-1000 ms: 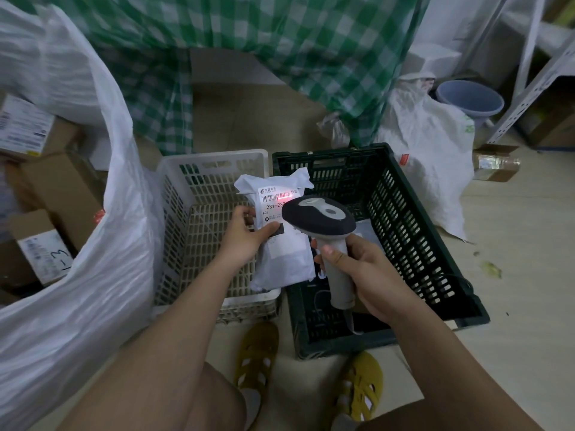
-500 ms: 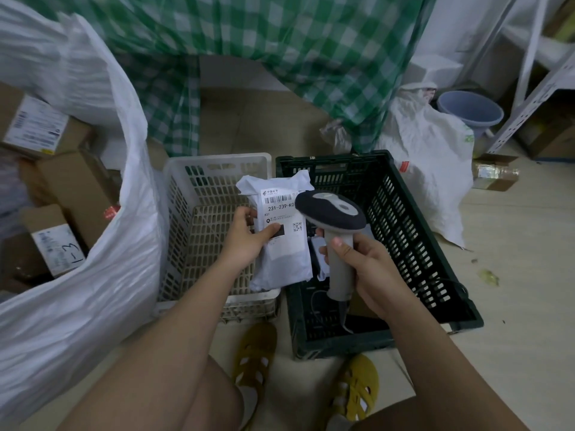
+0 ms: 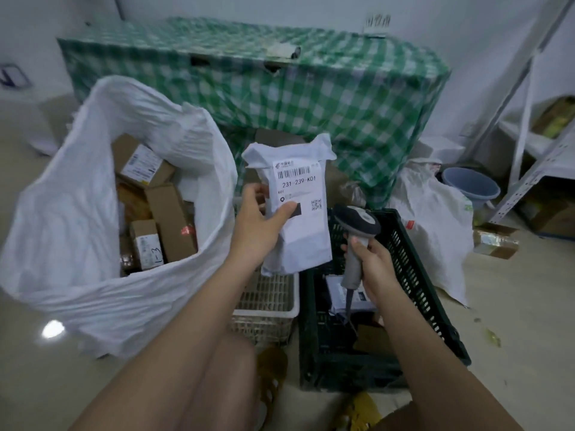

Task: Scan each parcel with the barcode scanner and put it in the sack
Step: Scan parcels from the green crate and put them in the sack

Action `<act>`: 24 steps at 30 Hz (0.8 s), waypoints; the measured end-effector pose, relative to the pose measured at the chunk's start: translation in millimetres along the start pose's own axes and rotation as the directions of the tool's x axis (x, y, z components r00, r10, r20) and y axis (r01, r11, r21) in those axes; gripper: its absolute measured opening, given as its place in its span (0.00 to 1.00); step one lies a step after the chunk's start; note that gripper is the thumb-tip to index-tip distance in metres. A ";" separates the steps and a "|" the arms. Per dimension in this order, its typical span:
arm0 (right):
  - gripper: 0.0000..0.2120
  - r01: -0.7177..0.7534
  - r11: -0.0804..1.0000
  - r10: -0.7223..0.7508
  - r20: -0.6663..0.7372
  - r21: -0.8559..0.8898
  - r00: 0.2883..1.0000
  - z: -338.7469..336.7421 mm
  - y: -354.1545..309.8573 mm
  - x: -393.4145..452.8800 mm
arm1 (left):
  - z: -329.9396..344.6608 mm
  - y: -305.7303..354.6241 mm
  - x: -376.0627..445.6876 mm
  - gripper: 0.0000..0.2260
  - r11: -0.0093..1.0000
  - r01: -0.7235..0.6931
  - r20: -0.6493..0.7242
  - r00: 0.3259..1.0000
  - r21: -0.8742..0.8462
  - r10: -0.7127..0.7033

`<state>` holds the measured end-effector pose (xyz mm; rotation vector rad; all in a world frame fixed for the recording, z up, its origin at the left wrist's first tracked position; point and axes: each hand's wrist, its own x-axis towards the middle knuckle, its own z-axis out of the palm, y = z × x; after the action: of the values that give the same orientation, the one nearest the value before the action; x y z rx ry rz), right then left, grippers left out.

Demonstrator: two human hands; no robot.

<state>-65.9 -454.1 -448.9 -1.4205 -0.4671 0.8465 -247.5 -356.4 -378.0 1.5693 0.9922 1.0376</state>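
Fingers and thumb of the left hand (image 3: 255, 225) pinch a crinkled white plastic mailer parcel (image 3: 295, 209) upright beside the open woven white sack (image 3: 77, 219) of cardboard boxes. The right hand (image 3: 371, 262) grips the grey pistol-shaped barcode scanner (image 3: 356, 225) above a dark green slatted crate (image 3: 413, 275) on the pale floor (image 3: 513, 306).
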 end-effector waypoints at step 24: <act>0.08 0.011 0.993 -0.013 -0.019 -0.118 1.000 35.3 -31.0 0.7 | -60.0 30.1 42.5 0.17 0.743 -0.319 0.090 0.939 0.589 0.332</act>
<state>-84.3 -428.3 -414.3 -1.5316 -0.5169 0.8052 -288.0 -305.6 -332.3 2.3289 1.1536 1.0252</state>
